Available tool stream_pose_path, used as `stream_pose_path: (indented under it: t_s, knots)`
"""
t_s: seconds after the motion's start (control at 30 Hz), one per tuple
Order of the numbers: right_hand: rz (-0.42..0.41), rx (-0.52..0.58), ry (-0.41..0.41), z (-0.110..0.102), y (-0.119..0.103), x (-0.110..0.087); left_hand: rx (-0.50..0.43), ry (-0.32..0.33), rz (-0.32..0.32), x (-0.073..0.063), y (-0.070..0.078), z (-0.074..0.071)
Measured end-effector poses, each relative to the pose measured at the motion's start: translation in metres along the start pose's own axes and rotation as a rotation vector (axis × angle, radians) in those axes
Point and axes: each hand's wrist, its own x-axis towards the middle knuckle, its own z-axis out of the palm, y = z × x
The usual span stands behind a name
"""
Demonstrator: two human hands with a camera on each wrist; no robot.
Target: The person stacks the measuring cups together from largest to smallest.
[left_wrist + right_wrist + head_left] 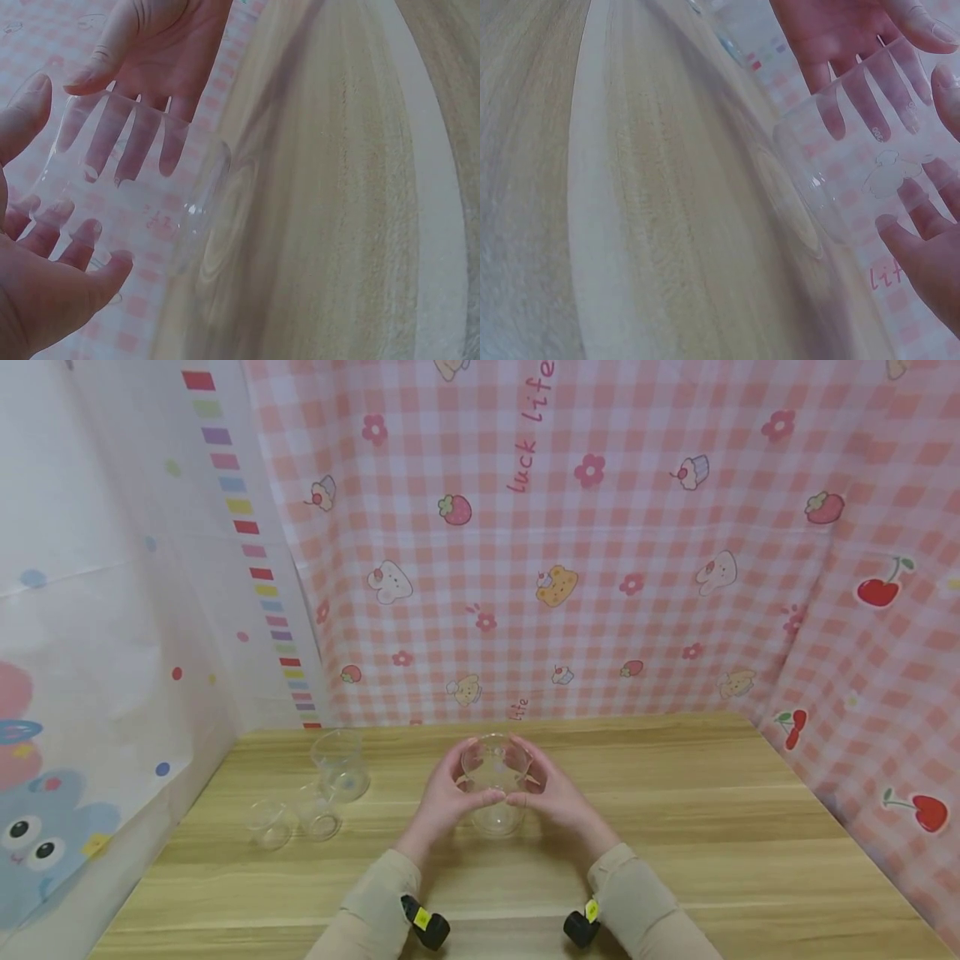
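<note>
1. Plastic, apparently, and clear: large cup [497, 770], one. Head view. Upright, mouth upward, between the hands and towards the back of the worktop [712, 827]. Contact between base and wood: cannot be told.
2. Head view: hands, two. Left hand [450, 789] and right hand [553, 789] both grip the large cup from opposite sides, thumbs along the near wall with tips almost meeting, fingers curved round towards the far side.
3. Head view, left side: clear cups, three, untouched. Widest cup [342, 766] farthest back; middle cup [319, 812] just in front; smallest cup [269, 825] at the left end.
4. Head view, backdrop: pink checked cloth [525, 635], hung behind the worktop.
5. Left wrist view, turned sideways: large cup with its base near the worktop; the right hand's fingers [131, 142] show through the transparent wall.
6. Right wrist view, likewise sideways: both hands about the large cup, the left hand's fingers visible through it.
7. Step, as judged: a two-handed hold of the large cup. Next move would call for light, matched pressure and both hands travelling together; thin walls could flex or slip.
</note>
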Motion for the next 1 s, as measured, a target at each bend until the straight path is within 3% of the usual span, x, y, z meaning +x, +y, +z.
stream_pose_path:
  t_s: [1.0]
  knots:
    - [0.025, 0.001, -0.007, -0.003, 0.01, -0.001, -0.051, 0.001, -0.033, 0.002, -0.013, 0.005]
